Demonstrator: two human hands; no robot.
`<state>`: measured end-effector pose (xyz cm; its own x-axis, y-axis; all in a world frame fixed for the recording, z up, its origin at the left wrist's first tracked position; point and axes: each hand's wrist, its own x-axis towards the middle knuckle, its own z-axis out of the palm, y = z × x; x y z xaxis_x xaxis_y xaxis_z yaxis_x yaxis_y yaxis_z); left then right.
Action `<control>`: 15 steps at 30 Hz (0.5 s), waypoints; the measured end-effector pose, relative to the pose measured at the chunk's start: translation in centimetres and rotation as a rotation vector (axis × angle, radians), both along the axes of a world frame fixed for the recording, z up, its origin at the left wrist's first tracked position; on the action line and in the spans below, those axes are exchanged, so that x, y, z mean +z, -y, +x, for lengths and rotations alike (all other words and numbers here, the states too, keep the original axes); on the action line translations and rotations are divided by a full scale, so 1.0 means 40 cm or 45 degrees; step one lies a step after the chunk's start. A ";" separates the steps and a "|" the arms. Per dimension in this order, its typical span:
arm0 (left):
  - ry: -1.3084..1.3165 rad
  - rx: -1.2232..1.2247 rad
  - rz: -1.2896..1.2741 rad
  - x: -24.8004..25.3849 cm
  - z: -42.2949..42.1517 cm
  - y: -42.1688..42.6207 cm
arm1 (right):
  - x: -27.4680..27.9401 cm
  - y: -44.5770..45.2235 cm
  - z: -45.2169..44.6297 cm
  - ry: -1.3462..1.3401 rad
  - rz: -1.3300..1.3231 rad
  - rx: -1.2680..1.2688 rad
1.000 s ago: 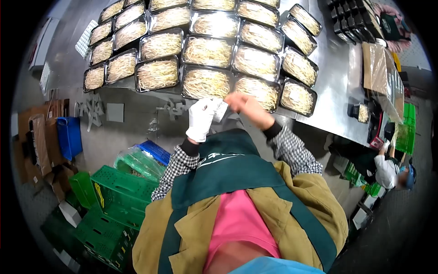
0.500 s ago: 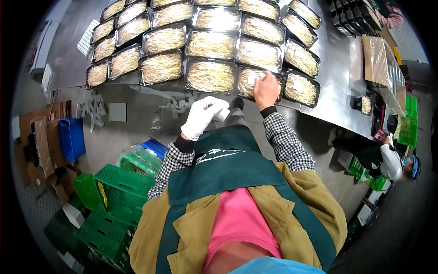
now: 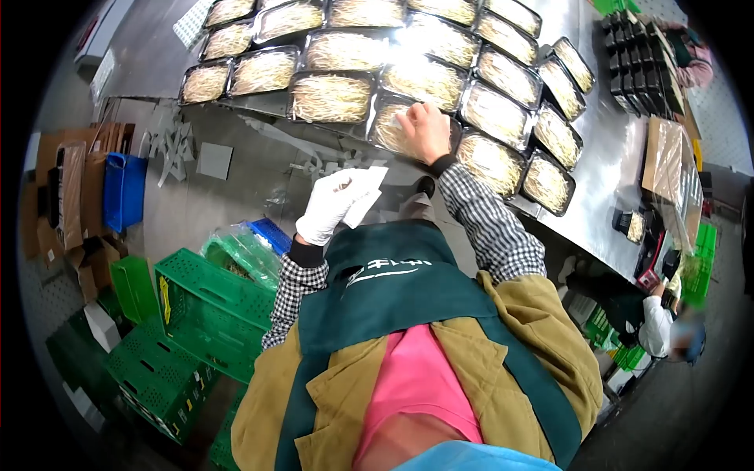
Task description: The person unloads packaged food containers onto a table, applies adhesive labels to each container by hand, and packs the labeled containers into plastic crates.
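Observation:
My left hand (image 3: pixel 323 210), in a white glove, is closed on white paper pieces (image 3: pixel 364 192) that look like label sheets; it hangs in front of the table edge. My bare right hand (image 3: pixel 426 133) rests on a black tray of bean sprouts (image 3: pixel 387 129) in the front row, fingers bent down onto its top. Whatever lies under the fingertips is hidden. To the right is another sprout tray (image 3: pixel 488 163), and to the left stands one more sprout tray (image 3: pixel 330 98).
Several rows of filled trays cover the steel table (image 3: pixel 593 208). Stacked black trays (image 3: pixel 640 71) and a carton (image 3: pixel 664 157) are at the right. Green crates (image 3: pixel 212 302) and a blue bin (image 3: pixel 124 192) stand on the floor to the left. A co-worker (image 3: pixel 656 326) is at far right.
My right hand has moved left from one front-row tray to the neighbouring one. The white paper in my left hand now shows more. The view has turned, shifting the table.

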<state>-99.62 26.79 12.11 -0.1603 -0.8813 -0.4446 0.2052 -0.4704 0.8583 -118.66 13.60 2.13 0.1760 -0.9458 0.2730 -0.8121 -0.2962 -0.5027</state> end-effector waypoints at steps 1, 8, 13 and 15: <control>-0.027 0.055 -0.004 -0.005 0.016 -0.009 | -0.010 0.003 0.011 -0.084 -0.078 -0.003; 0.560 0.217 -0.483 -0.102 0.040 0.019 | 0.082 -0.092 0.051 0.593 0.587 -0.094; 0.199 0.121 -0.284 -0.128 -0.014 0.104 | 0.198 -0.165 0.046 1.095 1.100 0.199; 0.224 -0.031 -0.341 -0.118 -0.015 0.112 | 0.193 -0.082 0.022 0.870 0.737 0.127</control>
<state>-100.24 22.29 7.37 -0.1237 -0.9677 -0.2197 0.0343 -0.2254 0.9737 -117.80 16.89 9.86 0.2385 -0.9569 -0.1660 -0.2655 0.1002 -0.9589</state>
